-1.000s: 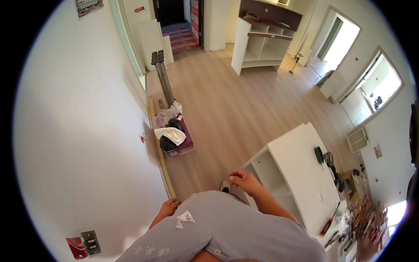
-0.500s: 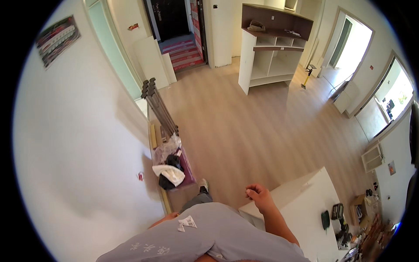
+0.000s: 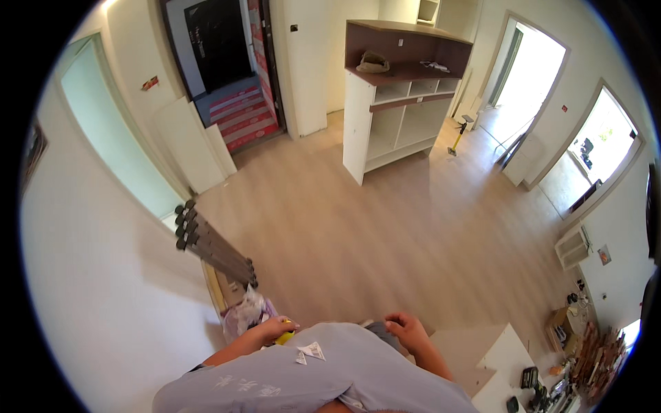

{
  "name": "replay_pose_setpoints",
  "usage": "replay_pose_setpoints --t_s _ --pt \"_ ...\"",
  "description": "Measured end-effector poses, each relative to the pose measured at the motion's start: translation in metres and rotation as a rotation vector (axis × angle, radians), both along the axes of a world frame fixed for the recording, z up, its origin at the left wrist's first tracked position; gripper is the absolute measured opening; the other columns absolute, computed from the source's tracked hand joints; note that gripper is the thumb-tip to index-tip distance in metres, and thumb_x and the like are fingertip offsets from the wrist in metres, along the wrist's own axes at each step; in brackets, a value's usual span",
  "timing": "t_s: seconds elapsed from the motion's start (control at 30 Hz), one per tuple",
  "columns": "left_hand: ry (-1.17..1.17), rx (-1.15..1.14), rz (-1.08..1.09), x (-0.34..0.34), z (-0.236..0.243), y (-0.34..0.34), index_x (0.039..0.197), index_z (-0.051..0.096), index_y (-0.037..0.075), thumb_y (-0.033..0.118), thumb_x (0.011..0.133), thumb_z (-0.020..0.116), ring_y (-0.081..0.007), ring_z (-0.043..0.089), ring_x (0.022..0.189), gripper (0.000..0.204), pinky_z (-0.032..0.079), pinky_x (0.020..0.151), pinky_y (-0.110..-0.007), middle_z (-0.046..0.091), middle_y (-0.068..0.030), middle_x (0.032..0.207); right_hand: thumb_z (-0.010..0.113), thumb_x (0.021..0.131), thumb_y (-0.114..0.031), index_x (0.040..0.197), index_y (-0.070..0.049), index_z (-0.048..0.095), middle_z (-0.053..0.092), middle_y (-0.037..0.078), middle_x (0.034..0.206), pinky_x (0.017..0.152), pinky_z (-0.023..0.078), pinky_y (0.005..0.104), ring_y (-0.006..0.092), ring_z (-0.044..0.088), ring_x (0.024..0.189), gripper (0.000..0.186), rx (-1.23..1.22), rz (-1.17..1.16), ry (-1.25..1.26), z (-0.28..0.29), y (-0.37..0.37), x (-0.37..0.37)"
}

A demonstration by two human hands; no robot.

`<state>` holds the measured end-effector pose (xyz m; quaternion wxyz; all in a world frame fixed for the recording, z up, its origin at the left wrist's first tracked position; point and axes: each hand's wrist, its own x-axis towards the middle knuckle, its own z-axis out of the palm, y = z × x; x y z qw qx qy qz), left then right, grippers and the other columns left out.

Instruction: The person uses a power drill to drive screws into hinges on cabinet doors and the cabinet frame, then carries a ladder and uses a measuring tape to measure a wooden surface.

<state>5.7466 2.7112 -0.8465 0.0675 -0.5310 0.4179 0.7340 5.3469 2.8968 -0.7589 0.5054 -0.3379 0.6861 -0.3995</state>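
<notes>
Low in the picture, my left hand [image 3: 273,329] is closed on a small yellow tool [image 3: 285,336], perhaps a tape measure; most of it is covered by my fingers and shirt. My right hand [image 3: 407,330] hangs in front of my body, its fingers loosely bent and nothing visible in it. To its right lies a white cabinet or panel [image 3: 506,351] with a notched edge. Beside my left hand, by the wall, is a clear plastic bag [image 3: 248,311]. Several grey-brown metal legs with dark round ends [image 3: 219,246] lean just beyond the bag.
A white cabinet with a brown counter [image 3: 403,103] stands ahead on the wood floor [image 3: 372,227]. White boards [image 3: 194,148] lean near the dark entrance door [image 3: 219,45]. Power tools [image 3: 537,385] and a wood scrap pile [image 3: 599,361] are at lower right. A yellow support pole [image 3: 456,140] stands farther off.
I have moved forward; the counter cabinet and leaning legs appear nearer. My left hand, mostly hidden before, has come into view with the yellow tool. The white panel sits lower in view.
</notes>
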Motion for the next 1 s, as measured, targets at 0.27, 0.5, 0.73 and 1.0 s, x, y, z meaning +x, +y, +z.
replay_pose_setpoints --t_s 0.27,0.5,0.73,1.0 --pt "0.119 0.032 0.145 -0.195 -0.055 -0.217 0.100 0.063 0.011 0.039 0.098 0.065 -0.0150 0.064 0.068 0.028 0.051 0.055 -0.032 0.066 -0.0027 0.084 0.070 0.093 -0.019 0.117 0.002 0.069 0.074 0.008 0.095 0.077 0.053 0.0295 0.0140 0.067 0.085 0.031 0.110 -0.231 -0.060 -0.033 -0.172 -0.152" --pt "0.151 -0.252 0.323 -0.402 0.059 -0.378 0.115 0.058 0.007 0.035 0.091 0.075 -0.0158 0.063 0.082 0.041 0.054 0.069 -0.034 0.064 -0.0052 0.094 0.070 0.095 -0.024 0.127 -0.002 0.065 0.071 0.009 0.114 0.085 0.055 0.0338 0.0200 0.068 0.105 0.039 -0.021 0.176 0.094 0.001 -0.412 -0.298" --pt "0.611 -0.755 0.179 -0.564 0.133 -0.538 0.130 0.052 0.002 0.029 0.092 0.075 -0.0176 0.061 0.102 0.053 0.052 0.088 -0.033 0.062 -0.0096 0.115 0.066 0.098 -0.043 0.149 -0.010 0.040 0.055 0.010 0.140 0.091 0.056 0.0399 0.0259 0.059 0.123 0.067 -0.038 0.266 -0.552 0.045 -0.642 -0.360" --pt "0.910 -1.281 -0.337 -0.713 0.158 -0.745 0.149 0.036 -0.001 0.029 0.101 0.061 -0.0368 0.041 0.140 0.062 0.031 0.117 -0.046 0.041 -0.0228 0.150 0.068 0.096 -0.041 0.141 -0.013 0.046 0.061 0.007 0.125 0.081 0.055 0.0342 0.0183 0.064 0.104 0.057 -0.056 0.109 -0.754 0.050 -0.819 -0.497"
